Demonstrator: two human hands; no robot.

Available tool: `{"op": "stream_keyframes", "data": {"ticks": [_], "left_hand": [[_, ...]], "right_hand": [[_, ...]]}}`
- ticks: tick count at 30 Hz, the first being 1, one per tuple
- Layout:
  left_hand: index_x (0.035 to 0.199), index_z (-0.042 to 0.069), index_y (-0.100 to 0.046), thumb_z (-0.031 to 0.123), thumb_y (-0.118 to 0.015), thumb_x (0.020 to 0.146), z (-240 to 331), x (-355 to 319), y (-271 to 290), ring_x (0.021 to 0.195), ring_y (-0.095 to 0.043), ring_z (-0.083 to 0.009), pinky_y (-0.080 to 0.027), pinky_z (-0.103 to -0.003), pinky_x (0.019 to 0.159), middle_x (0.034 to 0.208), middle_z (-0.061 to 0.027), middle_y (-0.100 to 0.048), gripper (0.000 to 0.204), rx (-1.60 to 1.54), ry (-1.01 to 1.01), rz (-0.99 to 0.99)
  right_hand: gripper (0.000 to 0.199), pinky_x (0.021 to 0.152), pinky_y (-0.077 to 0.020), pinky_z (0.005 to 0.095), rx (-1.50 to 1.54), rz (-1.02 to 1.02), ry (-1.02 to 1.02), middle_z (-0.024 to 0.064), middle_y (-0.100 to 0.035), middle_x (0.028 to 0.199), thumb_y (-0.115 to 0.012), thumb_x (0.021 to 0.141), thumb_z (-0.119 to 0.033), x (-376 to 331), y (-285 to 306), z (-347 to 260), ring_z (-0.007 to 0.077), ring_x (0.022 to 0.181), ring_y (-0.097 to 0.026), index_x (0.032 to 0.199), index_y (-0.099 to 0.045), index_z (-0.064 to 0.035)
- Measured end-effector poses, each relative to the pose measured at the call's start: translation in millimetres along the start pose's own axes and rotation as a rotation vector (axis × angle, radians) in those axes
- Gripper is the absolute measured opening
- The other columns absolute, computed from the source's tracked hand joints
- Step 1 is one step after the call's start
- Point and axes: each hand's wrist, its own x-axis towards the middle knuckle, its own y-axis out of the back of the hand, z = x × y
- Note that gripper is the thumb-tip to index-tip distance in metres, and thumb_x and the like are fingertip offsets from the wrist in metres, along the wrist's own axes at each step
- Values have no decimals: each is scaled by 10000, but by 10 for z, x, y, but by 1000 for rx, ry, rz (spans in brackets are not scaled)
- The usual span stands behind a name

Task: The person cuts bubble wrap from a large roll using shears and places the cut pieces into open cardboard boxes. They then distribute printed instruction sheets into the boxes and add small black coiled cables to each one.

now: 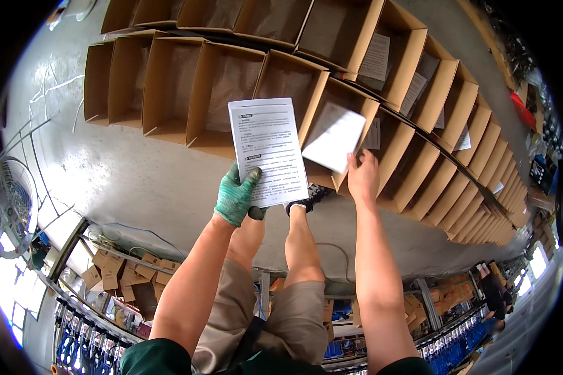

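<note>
A stack of white printed paper sheets [268, 152] is gripped by the gloved left hand [237, 196]; a single white sheet [333, 137] is pinched by the bare right hand [363, 176] over an open brown cardboard box [350, 134].

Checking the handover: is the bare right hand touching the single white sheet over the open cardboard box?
Touching: head view shows right hand fingertips on the white sheet lower edge.

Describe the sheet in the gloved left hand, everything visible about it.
The printed sheet is white paper, rectangular, covered in small dark text with bold headings. It is flat, held upright and slightly tilted over the rows of open cardboard boxes. The left hand, in a green knit glove, pinches its lower left corner, thumb in front.
</note>
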Motion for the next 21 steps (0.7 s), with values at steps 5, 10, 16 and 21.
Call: {"op": "stream_keyframes", "data": {"ticks": [5,10,16,21], "left_hand": [[1300,5,-615,207,-698,1015,100,-98,-178,922,-621,-93,-548,-270,790,1087,-37,-694,359,21,65,-127],[1324,16,-595,266,-685,1023,219,-206,-296,798,-621,-88,-536,-257,637,1026,-31,-689,401,30,32,-85],[1348,22,-596,274,-660,1040,235,-143,-330,857,-621,-86,-539,-254,708,1077,-28,-694,404,-105,-38,-59],[1355,-6,-592,297,-651,1046,231,170,-352,1027,-607,-109,-523,-285,886,1174,-43,-687,436,-185,-39,-51]], "right_hand": [[455,644,-524,346,788,-749,-326,101,-694,821,-803,912,-389,-197,581,-977,154,668,-610,991,-678,42],[256,720,-514,268,1019,-692,-318,37,-703,930,-674,1034,-205,-290,594,-1009,82,794,-601,1094,-673,44],[193,715,-512,246,1194,-682,-435,52,-703,906,-684,1022,-153,-81,660,-1059,77,786,-615,1040,-660,37],[205,664,-502,241,1180,-598,-396,41,-690,865,-709,1009,-178,116,537,-1012,72,720,-594,923,-639,-6]]}}
